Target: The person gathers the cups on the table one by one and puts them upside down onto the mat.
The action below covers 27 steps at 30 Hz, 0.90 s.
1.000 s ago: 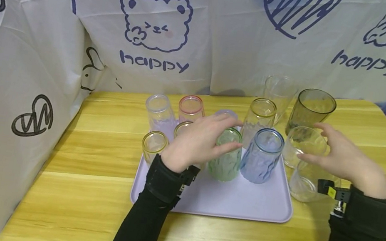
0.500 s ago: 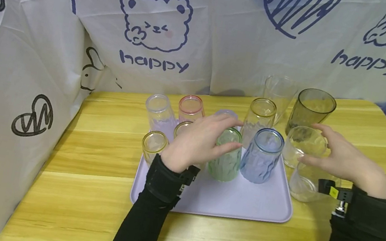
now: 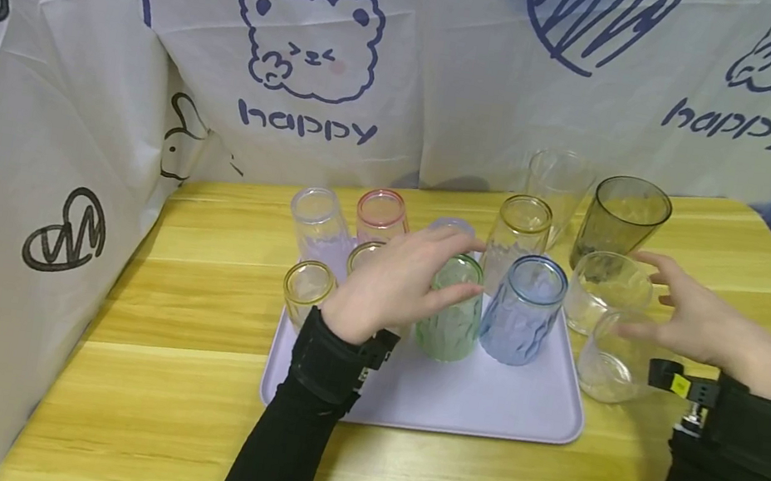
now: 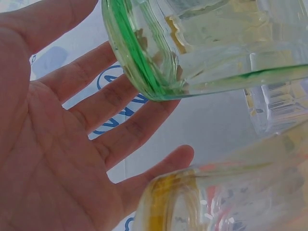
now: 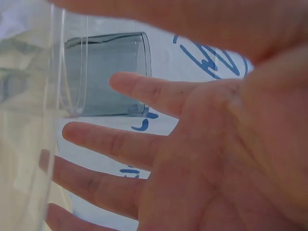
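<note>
My left hand (image 3: 394, 284) is at the top of a green-rimmed ribbed glass (image 3: 450, 322). In the left wrist view its fingers (image 4: 127, 137) stretch out behind that glass, not curled round it; contact cannot be told. A yellow-rimmed glass (image 4: 163, 207) sits close below that palm. My right hand (image 3: 719, 331) hovers, fingers spread, over the near clear glass (image 3: 611, 369), with another clear glass (image 3: 607, 297) just beyond. In the right wrist view a clear rim (image 5: 57, 120) is by the fingertips, and nothing is gripped.
A lilac tray (image 3: 465, 405) bears several glasses, among them a blue one (image 3: 522, 321), a pink-rimmed one (image 3: 383, 219) and a tall yellow-rimmed one (image 3: 517, 240). Behind my right hand stand a smoky grey glass (image 3: 619, 219) and a tall clear glass (image 3: 559, 184). A printed cloth (image 3: 469, 94) hangs behind.
My right hand has drawn slightly to the right, and more of the near clear glass shows. My left hand and the glasses stay where they were.
</note>
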Each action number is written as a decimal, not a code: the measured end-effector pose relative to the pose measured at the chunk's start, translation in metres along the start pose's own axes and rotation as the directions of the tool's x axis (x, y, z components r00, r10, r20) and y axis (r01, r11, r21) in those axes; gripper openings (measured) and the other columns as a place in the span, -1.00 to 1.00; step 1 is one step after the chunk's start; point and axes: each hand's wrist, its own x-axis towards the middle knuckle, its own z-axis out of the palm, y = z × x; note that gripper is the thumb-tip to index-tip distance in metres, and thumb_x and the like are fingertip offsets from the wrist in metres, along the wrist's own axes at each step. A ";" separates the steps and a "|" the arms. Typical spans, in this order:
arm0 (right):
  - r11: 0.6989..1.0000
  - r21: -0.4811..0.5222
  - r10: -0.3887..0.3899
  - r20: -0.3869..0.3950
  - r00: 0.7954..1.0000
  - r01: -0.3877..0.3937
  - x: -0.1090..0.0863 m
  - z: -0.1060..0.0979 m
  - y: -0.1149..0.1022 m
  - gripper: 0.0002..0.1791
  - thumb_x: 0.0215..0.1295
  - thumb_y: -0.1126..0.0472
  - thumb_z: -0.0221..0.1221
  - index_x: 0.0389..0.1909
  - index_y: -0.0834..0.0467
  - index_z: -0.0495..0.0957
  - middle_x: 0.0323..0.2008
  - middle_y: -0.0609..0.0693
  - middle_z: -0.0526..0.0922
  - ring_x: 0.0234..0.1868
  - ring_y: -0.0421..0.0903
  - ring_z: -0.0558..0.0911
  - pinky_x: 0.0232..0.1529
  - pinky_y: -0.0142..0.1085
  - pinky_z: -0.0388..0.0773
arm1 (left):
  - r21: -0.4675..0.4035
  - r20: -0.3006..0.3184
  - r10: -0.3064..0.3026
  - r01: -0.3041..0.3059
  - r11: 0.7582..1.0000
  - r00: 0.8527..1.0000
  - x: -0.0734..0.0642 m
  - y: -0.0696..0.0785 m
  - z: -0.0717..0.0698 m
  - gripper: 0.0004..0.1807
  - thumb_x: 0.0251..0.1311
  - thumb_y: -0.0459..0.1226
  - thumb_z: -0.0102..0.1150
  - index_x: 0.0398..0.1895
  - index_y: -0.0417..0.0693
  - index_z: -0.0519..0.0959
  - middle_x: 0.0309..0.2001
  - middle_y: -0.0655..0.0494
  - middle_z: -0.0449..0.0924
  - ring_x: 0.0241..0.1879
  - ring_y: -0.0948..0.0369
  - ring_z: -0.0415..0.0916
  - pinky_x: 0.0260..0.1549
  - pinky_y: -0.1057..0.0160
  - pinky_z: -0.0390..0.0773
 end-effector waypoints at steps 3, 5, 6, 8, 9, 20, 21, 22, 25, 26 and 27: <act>1.000 -0.005 0.022 -0.002 1.000 -0.022 -0.002 -0.001 0.003 0.17 0.28 -0.01 0.34 0.58 0.29 -0.28 0.40 0.64 0.03 0.31 0.62 0.21 0.17 0.48 0.32 | -0.007 0.000 -0.001 0.001 1.000 1.000 0.000 0.000 0.000 -0.50 0.40 0.02 0.16 0.32 0.08 0.50 0.23 0.18 0.58 0.24 0.23 0.53 0.24 0.21 0.54; 0.999 -0.011 0.040 -0.007 0.999 -0.040 -0.002 -0.002 0.005 0.16 0.30 0.03 0.32 0.57 0.31 -0.31 0.39 0.67 0.02 0.31 0.62 0.19 0.18 0.49 0.30 | -0.009 0.001 -0.002 0.002 1.000 1.000 -0.001 0.000 0.000 -0.50 0.40 0.03 0.16 0.32 0.08 0.49 0.23 0.19 0.58 0.23 0.24 0.54 0.23 0.22 0.55; 0.998 -0.020 0.051 -0.010 0.999 -0.051 -0.003 -0.003 0.005 0.15 0.31 0.04 0.31 0.57 0.32 -0.32 0.38 0.68 0.01 0.31 0.63 0.18 0.18 0.49 0.29 | -0.010 0.002 -0.002 0.002 1.000 1.000 -0.001 0.000 0.000 -0.50 0.40 0.03 0.16 0.32 0.09 0.49 0.23 0.19 0.58 0.23 0.24 0.54 0.23 0.22 0.55; 0.997 -0.033 0.070 -0.015 0.997 -0.070 -0.004 -0.003 0.007 0.12 0.33 0.09 0.28 0.57 0.34 -0.34 0.37 0.69 0.01 0.30 0.63 0.18 0.18 0.50 0.28 | -0.011 0.002 -0.002 0.002 1.000 1.000 -0.001 0.000 0.000 -0.50 0.40 0.03 0.16 0.32 0.09 0.49 0.23 0.19 0.58 0.22 0.24 0.54 0.22 0.22 0.56; 0.997 -0.035 0.071 -0.014 0.997 -0.072 -0.004 -0.004 0.008 0.11 0.34 0.11 0.26 0.57 0.34 -0.34 0.36 0.70 0.02 0.29 0.64 0.19 0.18 0.50 0.28 | -0.011 0.002 -0.002 0.002 1.000 1.000 -0.001 0.000 0.000 -0.50 0.40 0.03 0.16 0.32 0.09 0.49 0.23 0.19 0.58 0.22 0.24 0.54 0.21 0.22 0.56; 0.994 -0.039 0.101 0.000 0.995 -0.100 -0.006 -0.005 0.014 0.07 0.34 0.22 0.22 0.56 0.36 -0.35 0.35 0.70 0.03 0.28 0.69 0.20 0.14 0.43 0.41 | -0.007 0.004 -0.004 0.004 1.000 1.000 0.000 0.000 0.000 -0.51 0.39 0.02 0.17 0.31 0.09 0.50 0.24 0.18 0.58 0.24 0.23 0.53 0.23 0.22 0.55; 0.994 -0.036 0.101 0.000 0.995 -0.101 -0.006 -0.005 0.015 0.06 0.34 0.23 0.22 0.56 0.36 -0.35 0.35 0.71 0.02 0.28 0.69 0.20 0.14 0.43 0.41 | -0.007 0.004 -0.004 0.004 1.000 1.000 0.000 0.000 0.000 -0.50 0.39 0.02 0.17 0.31 0.08 0.50 0.23 0.18 0.58 0.24 0.24 0.53 0.23 0.23 0.55; 0.994 -0.037 0.102 0.000 0.995 -0.102 -0.007 -0.005 0.016 0.06 0.34 0.24 0.21 0.56 0.36 -0.36 0.35 0.71 0.02 0.29 0.69 0.20 0.14 0.43 0.41 | -0.006 0.004 -0.004 0.004 1.000 1.000 0.000 0.000 0.000 -0.50 0.39 0.02 0.17 0.31 0.08 0.50 0.23 0.18 0.58 0.24 0.24 0.53 0.23 0.23 0.55; 0.995 -0.041 0.092 -0.006 0.996 -0.092 -0.007 -0.007 0.020 0.04 0.33 0.30 0.19 0.55 0.40 -0.35 0.33 0.72 0.03 0.27 0.69 0.21 0.13 0.41 0.43 | -0.004 0.006 -0.005 0.005 1.000 1.000 0.000 0.000 0.000 -0.50 0.39 0.03 0.16 0.32 0.08 0.50 0.24 0.18 0.57 0.26 0.24 0.52 0.24 0.22 0.55; 0.995 -0.038 0.088 -0.008 0.996 -0.088 -0.008 -0.007 0.021 0.03 0.32 0.31 0.19 0.54 0.40 -0.35 0.32 0.73 0.03 0.27 0.70 0.21 0.12 0.41 0.43 | -0.002 0.006 -0.005 0.005 1.000 1.000 0.000 0.000 0.000 -0.50 0.39 0.03 0.16 0.32 0.08 0.50 0.24 0.18 0.57 0.26 0.23 0.52 0.24 0.21 0.55; 0.996 -0.039 0.082 -0.013 0.997 -0.083 -0.008 -0.008 0.021 0.03 0.32 0.32 0.19 0.54 0.41 -0.34 0.32 0.73 0.03 0.26 0.70 0.22 0.12 0.41 0.44 | 0.002 0.005 -0.006 0.006 1.000 1.000 0.000 0.000 0.000 -0.49 0.39 0.03 0.17 0.32 0.08 0.50 0.25 0.17 0.57 0.26 0.22 0.52 0.24 0.20 0.55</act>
